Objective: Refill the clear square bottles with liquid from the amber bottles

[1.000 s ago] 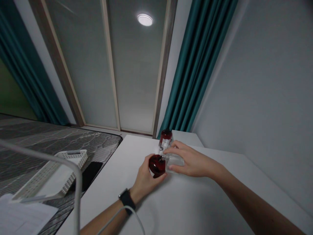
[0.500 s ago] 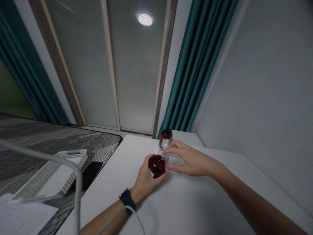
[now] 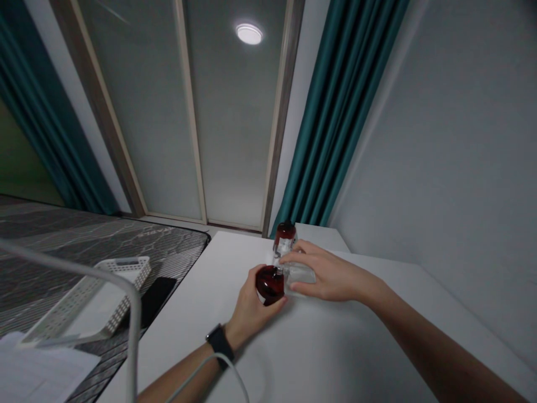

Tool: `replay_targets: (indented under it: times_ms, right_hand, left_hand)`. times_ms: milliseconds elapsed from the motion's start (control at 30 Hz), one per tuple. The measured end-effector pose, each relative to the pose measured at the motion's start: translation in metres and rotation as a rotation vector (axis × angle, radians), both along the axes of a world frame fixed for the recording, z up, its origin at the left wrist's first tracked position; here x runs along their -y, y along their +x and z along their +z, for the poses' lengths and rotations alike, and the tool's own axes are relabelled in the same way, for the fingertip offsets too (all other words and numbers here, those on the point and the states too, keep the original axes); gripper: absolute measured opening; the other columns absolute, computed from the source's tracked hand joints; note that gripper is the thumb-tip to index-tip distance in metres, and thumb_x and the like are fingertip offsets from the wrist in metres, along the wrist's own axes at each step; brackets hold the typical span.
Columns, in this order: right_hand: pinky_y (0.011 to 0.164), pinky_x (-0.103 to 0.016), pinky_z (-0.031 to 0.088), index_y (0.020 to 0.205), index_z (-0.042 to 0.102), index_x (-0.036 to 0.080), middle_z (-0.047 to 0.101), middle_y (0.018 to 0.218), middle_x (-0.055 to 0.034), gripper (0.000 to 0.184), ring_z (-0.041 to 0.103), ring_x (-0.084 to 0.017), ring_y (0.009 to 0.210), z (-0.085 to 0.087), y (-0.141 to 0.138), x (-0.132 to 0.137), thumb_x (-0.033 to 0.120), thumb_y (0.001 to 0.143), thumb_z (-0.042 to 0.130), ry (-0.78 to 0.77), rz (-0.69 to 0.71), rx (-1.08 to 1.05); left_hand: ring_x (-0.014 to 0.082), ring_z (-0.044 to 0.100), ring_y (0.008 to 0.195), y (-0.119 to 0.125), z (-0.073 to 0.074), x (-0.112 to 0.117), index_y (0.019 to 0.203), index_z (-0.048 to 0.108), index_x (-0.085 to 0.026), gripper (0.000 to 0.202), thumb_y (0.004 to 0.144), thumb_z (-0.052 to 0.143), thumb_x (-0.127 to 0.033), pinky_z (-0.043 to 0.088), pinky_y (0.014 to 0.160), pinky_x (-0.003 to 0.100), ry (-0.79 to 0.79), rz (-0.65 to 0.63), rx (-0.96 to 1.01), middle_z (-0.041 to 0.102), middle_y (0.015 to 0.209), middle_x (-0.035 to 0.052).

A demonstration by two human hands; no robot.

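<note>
Overall, the room has a teal curtain [image 3: 340,112] beside a tall frosted panel [image 3: 232,140], and a round lamp [image 3: 249,34] shines above. At the left side of the white worktop [image 3: 335,347] lies a grey mat [image 3: 126,238], and on this mat are a white basket [image 3: 121,263], a black phone [image 3: 155,299] and some paper [image 3: 37,369]. A white rail [image 3: 134,336] crosses the view at lower left.

Near the far edge of the worktop, toward the middle, stands an upright bottle [image 3: 284,243] with a dark red top. Just in front of it, a lying bottle [image 3: 298,274] is held above the worktop or resting on it; I cannot tell which. Its dark red cap [image 3: 269,284] points left, and its glass body [image 3: 300,274] points right.

The left grip [image 3: 251,305], with a black watch [image 3: 218,344] and a white cable [image 3: 205,372] at the wrist, is closed around the cap. The right grip [image 3: 331,274] is curved over the glass body. For a good hold, I think the right fingers should wrap the smooth glass firmly, and both grips should keep the bottle straight, away from the upright bottle.
</note>
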State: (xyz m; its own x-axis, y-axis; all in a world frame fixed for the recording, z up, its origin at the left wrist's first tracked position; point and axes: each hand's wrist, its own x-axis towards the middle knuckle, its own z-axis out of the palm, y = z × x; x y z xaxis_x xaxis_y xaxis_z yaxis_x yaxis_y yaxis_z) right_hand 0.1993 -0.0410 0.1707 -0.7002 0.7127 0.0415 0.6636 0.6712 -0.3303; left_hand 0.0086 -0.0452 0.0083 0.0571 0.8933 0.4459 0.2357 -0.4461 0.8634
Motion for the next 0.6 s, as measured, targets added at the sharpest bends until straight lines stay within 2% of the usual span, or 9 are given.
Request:
replay_targets:
  times_ms: [600]
  right_hand:
    - [0.097, -0.044, 0.047, 0.132, 0.058, 0.023, 0.054, 0.113, -0.0096, 0.046, 0.058, -0.026, 0.105, -0.0026, 0.0031, -0.0025, 0.035, 0.088, 0.067, 0.023, 0.021, -0.010]
  left_hand:
    - [0.0279, 0.064, 0.109, 0.0002, -0.0007, 0.0005, 0.127, 0.043, -0.019, 0.068, 0.069, 0.079, -0.027, 0.051, 0.098, 0.046, 0.009, -0.015, 0.016, 0.063, 0.121, 0.0113]
